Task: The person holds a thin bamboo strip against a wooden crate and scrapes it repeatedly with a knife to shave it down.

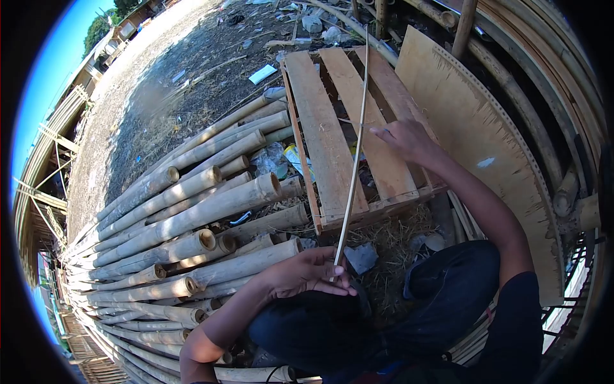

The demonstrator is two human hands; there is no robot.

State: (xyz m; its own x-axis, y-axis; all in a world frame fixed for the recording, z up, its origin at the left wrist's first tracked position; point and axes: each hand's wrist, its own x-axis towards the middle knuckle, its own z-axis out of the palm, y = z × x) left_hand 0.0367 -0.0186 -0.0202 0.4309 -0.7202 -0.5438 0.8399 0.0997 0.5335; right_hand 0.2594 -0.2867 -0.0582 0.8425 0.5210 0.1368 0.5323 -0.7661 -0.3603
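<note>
Left hand: the left hand (307,274) is closed in a loose pinch around the lower end of the long thin pale bamboo strip (352,166), near the knee.
Right hand: the right hand (404,137) is mostly open, fingers resting against the strip higher up, over the weathered wooden slat pallet (326,141).
Strip: slender, pale cream, smooth, slightly bowed, running from the left hand up past the right hand and beyond.
Risk: it looks whippy; bent too hard between the hands it could snap, or its edge could cut a sliding finger.
Nearby: a pile of cut grey-green bamboo poles (192,217) lies left of the left hand.
</note>
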